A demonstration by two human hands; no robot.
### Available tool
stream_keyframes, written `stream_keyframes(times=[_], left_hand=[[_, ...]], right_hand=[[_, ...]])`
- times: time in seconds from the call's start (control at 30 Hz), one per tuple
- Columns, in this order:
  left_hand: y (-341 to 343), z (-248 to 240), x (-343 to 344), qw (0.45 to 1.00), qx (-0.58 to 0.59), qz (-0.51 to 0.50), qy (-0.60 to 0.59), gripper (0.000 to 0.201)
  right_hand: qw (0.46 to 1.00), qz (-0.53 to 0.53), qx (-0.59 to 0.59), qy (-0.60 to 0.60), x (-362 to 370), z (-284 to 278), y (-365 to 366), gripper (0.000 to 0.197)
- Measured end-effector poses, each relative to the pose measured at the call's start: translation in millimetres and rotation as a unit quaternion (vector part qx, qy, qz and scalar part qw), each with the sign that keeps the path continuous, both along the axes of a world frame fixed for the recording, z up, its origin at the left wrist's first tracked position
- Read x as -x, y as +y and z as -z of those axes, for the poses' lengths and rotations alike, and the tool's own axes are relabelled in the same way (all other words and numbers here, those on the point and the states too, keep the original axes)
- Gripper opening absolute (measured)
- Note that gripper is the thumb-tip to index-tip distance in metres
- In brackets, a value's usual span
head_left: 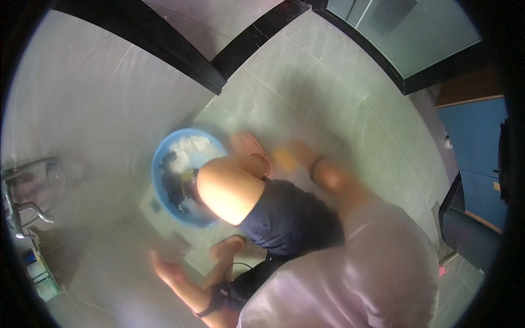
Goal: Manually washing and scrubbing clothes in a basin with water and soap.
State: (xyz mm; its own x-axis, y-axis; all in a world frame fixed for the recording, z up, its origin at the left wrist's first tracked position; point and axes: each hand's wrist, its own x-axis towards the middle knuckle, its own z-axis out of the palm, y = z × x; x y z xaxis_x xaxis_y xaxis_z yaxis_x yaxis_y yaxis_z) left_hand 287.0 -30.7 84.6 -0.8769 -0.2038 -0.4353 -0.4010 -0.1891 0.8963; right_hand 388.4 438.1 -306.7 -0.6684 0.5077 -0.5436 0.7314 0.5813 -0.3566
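Note:
A round blue basin [155, 174] stands on the tiled floor, partly hidden behind my bent knee. Inside it lie dark wet-looking cloth [173, 183] and white cloth or suds [186, 148]; I cannot tell which. Smeared by motion, my right hand [302, 152] is out beyond my knees, to the right of the basin. A small blurred yellow block [285, 159] is at its fingers and appears held; its kind does not show. My left hand [162, 264] is low on the left, below the basin and apart from it, with its fingers too blurred to read.
My feet, in pink clogs [250, 146], flank the basin on the right and below. A metal tap [33, 210] juts from the left wall, above a small shelf [45, 279]. A dark door frame [216, 82] rises behind the basin. Blue cabinets [474, 145] stand far right.

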Motion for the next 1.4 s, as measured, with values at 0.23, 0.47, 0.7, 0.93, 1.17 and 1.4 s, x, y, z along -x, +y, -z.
stream_keyframes(times=[0.23,0.47,0.7,0.93,1.17,1.4], left_hand=[[65,-31,-32,1.000,0.018,0.009,-0.005,0.039],[46,-35,-35,0.995,0.069,-0.059,-0.036,0.050],[33,-33,-33,0.972,-0.197,-0.120,-0.041,0.047],[20,-72,-47,0.952,-0.268,-0.117,0.088,0.050],[-23,-96,-66,0.921,-0.293,-0.093,0.239,0.056],[13,-85,-94,0.801,-0.560,-0.011,0.212,0.078]], right_hand=[[0.984,0.005,-0.113,0.140,-1,58,-67,0.030],[0.996,0.029,-0.078,0.012,-24,92,-58,0.035],[0.983,-0.034,-0.092,-0.153,-66,180,-26,0.048],[0.609,0.512,0.562,0.225,13,42,96,0.046],[0.605,0.122,0.579,0.533,113,-431,98,0.051],[0.602,-0.224,0.574,0.508,81,-606,-139,0.064]])
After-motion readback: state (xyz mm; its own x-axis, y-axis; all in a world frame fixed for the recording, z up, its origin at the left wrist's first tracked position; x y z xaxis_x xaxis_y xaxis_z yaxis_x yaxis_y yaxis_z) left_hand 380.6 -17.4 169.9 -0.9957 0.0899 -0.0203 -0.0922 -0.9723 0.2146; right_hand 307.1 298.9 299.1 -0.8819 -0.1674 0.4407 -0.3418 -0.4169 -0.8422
